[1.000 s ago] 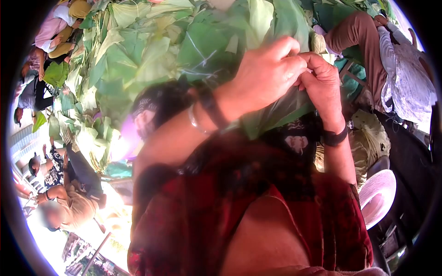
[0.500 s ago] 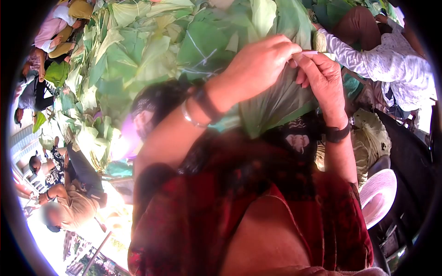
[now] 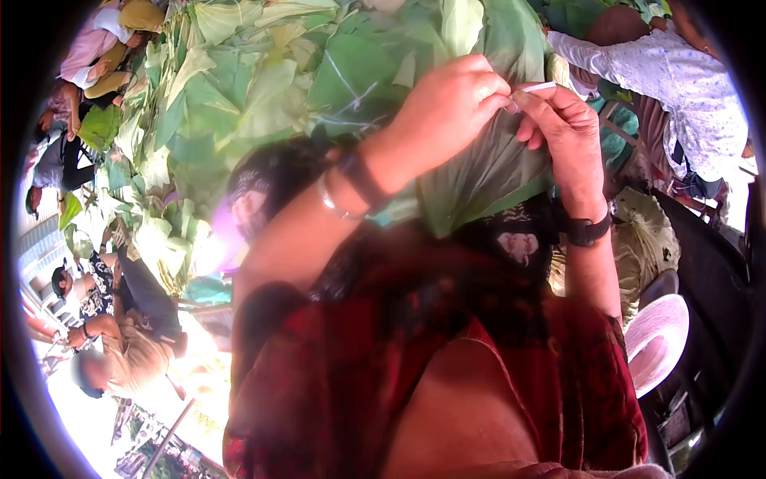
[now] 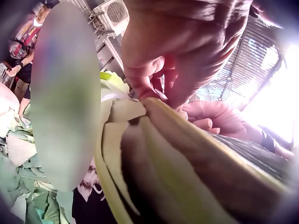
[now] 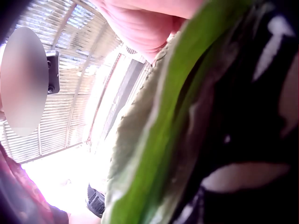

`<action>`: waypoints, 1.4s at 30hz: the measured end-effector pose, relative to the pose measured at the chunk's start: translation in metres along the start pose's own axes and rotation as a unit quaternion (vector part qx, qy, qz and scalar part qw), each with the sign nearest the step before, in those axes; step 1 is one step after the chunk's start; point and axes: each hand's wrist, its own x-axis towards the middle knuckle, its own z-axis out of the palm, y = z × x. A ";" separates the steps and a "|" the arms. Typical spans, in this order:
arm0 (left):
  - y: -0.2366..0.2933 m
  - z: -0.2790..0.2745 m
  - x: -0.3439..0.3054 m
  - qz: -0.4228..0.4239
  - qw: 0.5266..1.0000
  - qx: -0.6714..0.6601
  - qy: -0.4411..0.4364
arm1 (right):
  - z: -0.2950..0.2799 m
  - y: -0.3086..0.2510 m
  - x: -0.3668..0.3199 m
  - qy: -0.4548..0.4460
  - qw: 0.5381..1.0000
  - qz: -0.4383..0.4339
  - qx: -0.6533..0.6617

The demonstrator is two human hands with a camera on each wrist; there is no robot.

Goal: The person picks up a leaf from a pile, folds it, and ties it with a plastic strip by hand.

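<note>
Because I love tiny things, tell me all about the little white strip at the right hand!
The white strip is short, thin and straight, its free end slanting slightly up rightward in the head view. It seems pinched by the right hand, close to the left hand. I can't tell its material.

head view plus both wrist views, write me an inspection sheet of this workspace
surface: heaped green leaves; what lies beneath is hidden
job's things: small white strip between fingertips; dark green leaf below it in the head view
clutter: white string across the heap; pale hat-shaped item at right
hands: left hand and right hand, fingertips together, pinch the strip
cables: nothing seen near the work
surroundings: people on both sides; corrugated roof overhead
</note>
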 end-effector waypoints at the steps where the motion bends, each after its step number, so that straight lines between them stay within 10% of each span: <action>1: -0.001 0.000 0.000 -0.002 1.000 -0.005 -0.004 | 0.001 -0.002 0.000 0.000 1.000 0.003 0.002; 17: 0.003 -0.007 0.004 -0.144 0.987 -0.055 -0.041 | 0.025 0.006 -0.007 0.095 0.950 -0.179 -0.239; 42: 0.005 0.019 -0.008 0.120 0.969 0.210 0.055 | 0.016 0.011 -0.008 0.128 0.976 -0.108 -0.138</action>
